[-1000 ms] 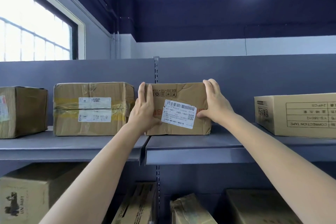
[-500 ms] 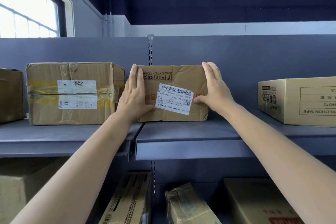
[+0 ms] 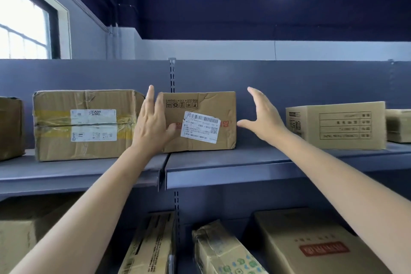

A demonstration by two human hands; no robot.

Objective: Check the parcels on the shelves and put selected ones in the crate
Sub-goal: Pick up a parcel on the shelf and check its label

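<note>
Head view: grey metal shelf holds cardboard parcels; navy walls.

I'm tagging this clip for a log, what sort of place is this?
Probably a parcel storeroom or small warehouse: grey metal shelving carries taped brown cardboard parcels, one bearing a white barcoded shipping label, with more cardboard boxes on the shelf below.

My left hand and right hand are bare, forearms uncovered, with no sleeves, rings or watch showing.
</note>
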